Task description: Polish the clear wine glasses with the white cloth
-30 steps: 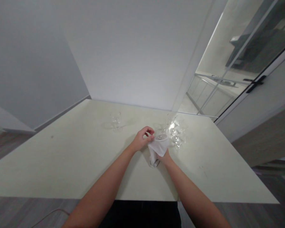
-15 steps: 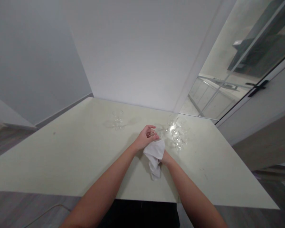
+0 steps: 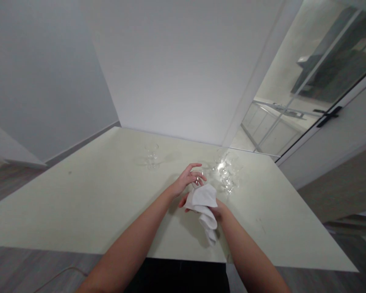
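Above the middle of the table, my left hand [image 3: 185, 179] has its fingers curled round the bowl of a clear stemmed glass [image 3: 197, 182]. My right hand [image 3: 218, 209] is just below it, mostly covered by a white cloth [image 3: 203, 201] that drapes over it and hangs down toward me. Some of its fingertips poke out left of the cloth. The lower part of the held glass is hidden under the cloth. Several clear glasses [image 3: 227, 179] stand close together right of my hands.
A single clear glass [image 3: 152, 156] stands apart at the back left of the pale table [image 3: 88, 195]. Behind the table rises a white wall [image 3: 177, 73]. A door with a black handle [image 3: 329, 116] is at the right.
My right hand and the cloth have shifted slightly right and toward me, the cloth hanging differently. My left fingers have loosened a little, showing more of the glass.
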### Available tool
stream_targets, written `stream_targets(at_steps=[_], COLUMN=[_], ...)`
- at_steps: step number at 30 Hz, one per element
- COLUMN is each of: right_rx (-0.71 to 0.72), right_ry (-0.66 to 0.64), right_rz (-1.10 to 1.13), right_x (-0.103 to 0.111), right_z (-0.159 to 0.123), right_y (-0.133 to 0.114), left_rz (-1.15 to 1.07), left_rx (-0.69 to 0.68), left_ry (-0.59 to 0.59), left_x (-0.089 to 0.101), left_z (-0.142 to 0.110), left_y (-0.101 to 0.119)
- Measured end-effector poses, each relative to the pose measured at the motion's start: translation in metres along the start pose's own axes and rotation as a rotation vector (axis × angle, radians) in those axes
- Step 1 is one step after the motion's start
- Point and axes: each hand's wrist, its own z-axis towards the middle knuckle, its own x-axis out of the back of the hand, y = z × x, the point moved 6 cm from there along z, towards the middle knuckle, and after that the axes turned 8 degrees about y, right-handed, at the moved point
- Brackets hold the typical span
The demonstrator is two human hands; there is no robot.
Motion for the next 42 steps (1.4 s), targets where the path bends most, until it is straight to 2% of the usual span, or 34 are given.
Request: stream_targets(at_steps=[1,3,6,8,11,14,16,21,23,25,28,30,33,38,42], right_rx=[-0.019,-0.034,0.026,0.010,-0.055,-0.015,0.015,0.052,0.056,0.047,0.052,0.056,0.029,0.055,0.133], right_ry=[-0.040,-0.103,-0.027,-0.052,-0.223,-0.294,-0.243,0.146,0.200,0.122,0.016,0.068,0.171,0.155,0.207], right_rz=[0.007,0.008,-0.014,-0.036,0.006,0.105,0.183,0.404,0.430,0.408,0.370,0.362,0.329,0.280,0.272], right_x=[-0.003,-0.006,0.000,0.000,-0.012,-0.020,-0.017,0.011,0.012,0.002,-0.011,-0.008,0.001,0.003,0.009], right_z=[0.000,0.002,0.008,0.008,0.001,0.000,0.005,0.020,0.021,0.020,0.018,0.020,0.022,0.026,0.028], right_y=[0.002,0.006,0.006,0.006,0.003,-0.010,-0.016,-0.018,-0.017,-0.017,-0.014,-0.011,-0.004,-0.001,-0.002], left_rz=[0.004,0.072,0.165,0.123,-0.010,-0.073,-0.079,-0.149,-0.140,-0.065,0.078,0.152,0.271,0.487,0.646], left_rx=[-0.012,-0.040,-0.028,0.013,0.034,0.000,-0.053,-0.207,-0.244,-0.269,-0.294,-0.306,-0.344,-0.452,-0.530], left_ry=[0.004,0.090,0.207,0.161,0.053,0.118,0.225,0.524,0.588,0.567,0.429,0.350,0.320,0.328,0.279], left_x=[0.000,0.004,0.011,0.010,0.005,0.009,0.017,0.048,0.057,0.054,0.032,0.014,-0.001,-0.004,-0.010], left_z=[0.000,0.000,0.001,0.002,0.004,0.006,0.006,0.003,0.001,-0.001,-0.005,-0.009,-0.014,-0.020,-0.021], left_y=[0.000,0.001,-0.002,-0.006,-0.007,-0.003,0.001,0.018,0.023,0.027,0.030,0.029,0.031,0.033,0.031])
